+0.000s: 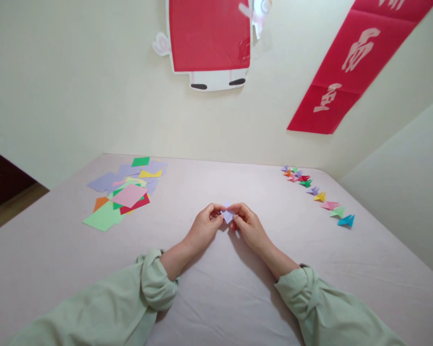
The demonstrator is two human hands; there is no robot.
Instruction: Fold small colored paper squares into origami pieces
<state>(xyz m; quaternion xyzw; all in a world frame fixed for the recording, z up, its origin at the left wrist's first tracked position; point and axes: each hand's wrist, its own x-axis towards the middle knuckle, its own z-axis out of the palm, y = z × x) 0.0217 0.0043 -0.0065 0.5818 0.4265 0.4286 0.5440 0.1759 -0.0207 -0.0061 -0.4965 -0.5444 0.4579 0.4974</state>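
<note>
Left hand (205, 223), right hand (250, 227), fingers (238, 207) pinching small lilac paper (227, 216) from opposite sides, probably steadying it! Flat sheets (130, 195) left, folded pieces (313, 191) right, seemingly sorted apart.

The lilac piece (227, 215), sheets (130, 196) at left and folded figures (320, 196) at right are matt paper; lightly wrinkled cloth (216, 293) covers the table (50, 254); the sleeves (101, 302) are matt cloth, the red panel (209, 36) glossy

left hand (204, 225) and right hand (251, 228), pinched lilac paper (227, 216)
</note>
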